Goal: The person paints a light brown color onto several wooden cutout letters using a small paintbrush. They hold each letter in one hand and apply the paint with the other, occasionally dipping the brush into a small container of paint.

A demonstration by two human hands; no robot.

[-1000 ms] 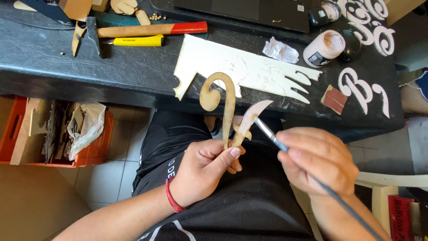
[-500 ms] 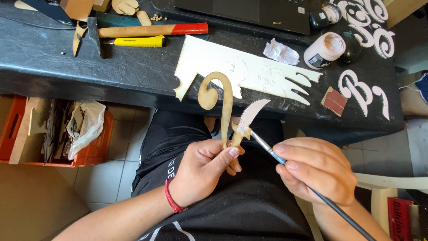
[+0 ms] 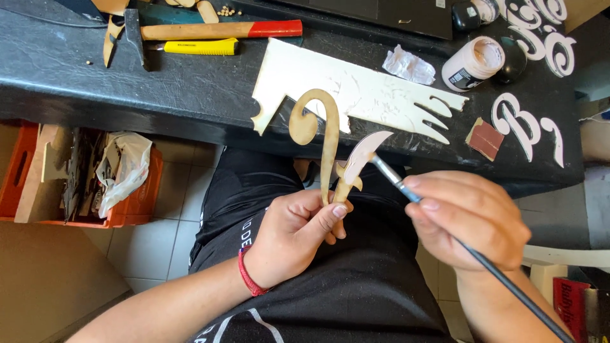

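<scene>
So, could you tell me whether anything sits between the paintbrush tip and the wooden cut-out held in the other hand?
Nothing visible does. The paintbrush, held in the right hand, has its tip right at the pale blade-shaped arm of the wooden cut-out, which the left hand grips at its lower end, in open air over the lap.

Hammer (image 3: 210,30) lies on the table (image 3: 95,76) behind the cutout (image 3: 330,140) — crate (image 3: 76,184) left, below.

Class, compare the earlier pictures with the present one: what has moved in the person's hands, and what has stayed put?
The right hand has drawn the paintbrush tip down the blade-shaped arm of the wooden cutout. The left hand keeps its grip on the cutout; the hammer and paint jar are unmoved.
</scene>
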